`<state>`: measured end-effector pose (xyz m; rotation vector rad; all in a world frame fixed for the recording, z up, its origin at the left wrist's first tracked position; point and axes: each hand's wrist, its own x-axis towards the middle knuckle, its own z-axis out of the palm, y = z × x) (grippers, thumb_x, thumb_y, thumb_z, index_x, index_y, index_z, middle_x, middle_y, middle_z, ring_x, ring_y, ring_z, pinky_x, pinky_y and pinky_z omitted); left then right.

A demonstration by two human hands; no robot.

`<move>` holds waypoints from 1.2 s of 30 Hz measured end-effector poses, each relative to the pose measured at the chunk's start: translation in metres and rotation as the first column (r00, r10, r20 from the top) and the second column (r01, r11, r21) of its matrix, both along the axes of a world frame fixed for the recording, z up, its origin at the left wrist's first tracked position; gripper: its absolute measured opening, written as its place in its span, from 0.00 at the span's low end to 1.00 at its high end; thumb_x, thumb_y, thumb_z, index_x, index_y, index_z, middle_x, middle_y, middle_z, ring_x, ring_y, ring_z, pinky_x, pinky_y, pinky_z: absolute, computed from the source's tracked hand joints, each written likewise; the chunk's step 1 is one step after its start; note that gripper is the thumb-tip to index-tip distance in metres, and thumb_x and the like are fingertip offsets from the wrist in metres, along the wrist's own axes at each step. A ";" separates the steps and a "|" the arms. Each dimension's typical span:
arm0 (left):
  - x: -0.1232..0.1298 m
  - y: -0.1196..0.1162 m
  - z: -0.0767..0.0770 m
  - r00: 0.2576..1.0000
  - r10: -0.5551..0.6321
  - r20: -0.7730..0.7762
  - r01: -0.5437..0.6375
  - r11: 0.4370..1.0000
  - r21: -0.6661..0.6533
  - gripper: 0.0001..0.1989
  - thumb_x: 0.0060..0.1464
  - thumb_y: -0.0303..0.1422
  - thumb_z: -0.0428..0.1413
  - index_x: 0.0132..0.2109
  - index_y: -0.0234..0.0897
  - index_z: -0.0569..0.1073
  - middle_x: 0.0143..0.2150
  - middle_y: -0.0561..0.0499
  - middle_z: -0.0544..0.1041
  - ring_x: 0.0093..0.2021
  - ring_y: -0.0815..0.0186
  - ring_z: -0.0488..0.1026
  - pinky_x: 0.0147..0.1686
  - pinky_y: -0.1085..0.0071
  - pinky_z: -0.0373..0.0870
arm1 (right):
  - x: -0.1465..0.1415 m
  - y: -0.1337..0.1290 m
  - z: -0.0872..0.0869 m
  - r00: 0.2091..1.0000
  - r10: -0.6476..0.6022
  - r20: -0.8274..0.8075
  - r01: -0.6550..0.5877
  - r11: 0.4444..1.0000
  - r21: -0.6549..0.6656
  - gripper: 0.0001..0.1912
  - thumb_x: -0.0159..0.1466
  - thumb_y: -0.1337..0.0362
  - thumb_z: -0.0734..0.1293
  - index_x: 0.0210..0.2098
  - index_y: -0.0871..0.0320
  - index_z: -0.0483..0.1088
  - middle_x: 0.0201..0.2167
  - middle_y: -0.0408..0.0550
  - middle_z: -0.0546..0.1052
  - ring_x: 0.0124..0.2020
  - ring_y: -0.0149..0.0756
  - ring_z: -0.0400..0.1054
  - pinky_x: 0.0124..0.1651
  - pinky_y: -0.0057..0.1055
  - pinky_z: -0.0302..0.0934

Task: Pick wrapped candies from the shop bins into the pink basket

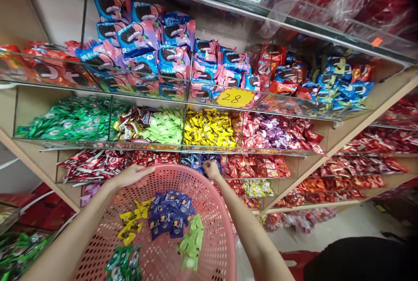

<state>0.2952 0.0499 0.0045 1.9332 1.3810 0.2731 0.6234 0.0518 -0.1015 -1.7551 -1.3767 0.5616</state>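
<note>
A pink perforated plastic basket [225, 229] is tilted in front of me, its far rim close to the lower shelves. My left hand [135, 175] is closed over that rim at the left. Inside lie separate groups of wrapped candies: purple-blue candies [171, 213], yellow candies [132, 221], light green candies [192, 244] and dark green candies [123, 264]. Beyond the rim, my right hand [210, 170] reaches into a shelf compartment of dark blue wrapped candies [193, 162]. Its fingers are curled among them, and what they grip is hidden.
Glass-fronted compartments hold green candies [75, 115], yellow candies [210, 128] and red packets [243, 165]. Higher up, blue-pink cookie packs [137, 39] are stacked behind a yellow price tag [233, 97] reading 28. More red packets [355, 170] fill shelves at the right.
</note>
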 end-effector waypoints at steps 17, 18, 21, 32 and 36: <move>-0.012 0.004 -0.003 1.000 0.014 0.001 -0.014 1.000 0.008 0.26 0.44 0.56 0.46 0.20 0.36 0.61 0.18 0.54 0.63 0.23 0.67 0.62 0.26 0.74 0.53 | -0.003 -0.016 0.010 0.841 -0.022 -0.541 0.012 1.000 -0.022 0.09 0.44 0.63 0.65 0.26 0.61 0.69 0.17 0.38 0.67 0.17 0.23 0.57 0.19 0.20 0.50; -0.012 0.004 -0.005 1.000 0.016 0.003 -0.016 1.000 0.012 0.25 0.44 0.56 0.46 0.20 0.36 0.61 0.18 0.54 0.63 0.22 0.67 0.62 0.26 0.74 0.52 | -0.001 -0.023 0.014 0.819 -0.022 -0.573 0.023 1.000 -0.006 0.10 0.45 0.62 0.66 0.27 0.61 0.69 0.18 0.39 0.68 0.18 0.23 0.58 0.19 0.20 0.51; -0.011 0.007 -0.008 1.000 0.008 0.020 -0.008 1.000 0.025 0.26 0.44 0.56 0.46 0.19 0.36 0.60 0.17 0.54 0.61 0.21 0.68 0.61 0.25 0.75 0.52 | 0.000 -0.044 0.026 0.754 -0.023 -0.656 0.070 0.997 0.045 0.14 0.46 0.58 0.66 0.30 0.58 0.67 0.22 0.40 0.70 0.22 0.25 0.63 0.21 0.20 0.56; -0.005 0.018 -0.020 0.996 -0.046 0.078 0.045 0.999 0.016 0.25 0.45 0.55 0.46 0.23 0.35 0.68 0.20 0.52 0.69 0.23 0.66 0.66 0.27 0.74 0.58 | -0.022 -0.103 0.065 0.400 0.033 -0.916 0.194 0.974 0.120 0.16 0.42 0.63 0.73 0.23 0.58 0.61 0.23 0.40 0.70 0.29 0.33 0.72 0.28 0.24 0.68; -0.004 0.017 -0.020 0.996 -0.052 0.070 0.050 0.998 0.032 0.25 0.44 0.55 0.47 0.23 0.35 0.69 0.20 0.51 0.68 0.22 0.66 0.65 0.26 0.74 0.57 | -0.029 -0.115 0.077 0.360 0.047 -0.932 0.171 0.978 0.116 0.17 0.42 0.64 0.73 0.21 0.58 0.58 0.23 0.40 0.71 0.31 0.35 0.73 0.30 0.25 0.68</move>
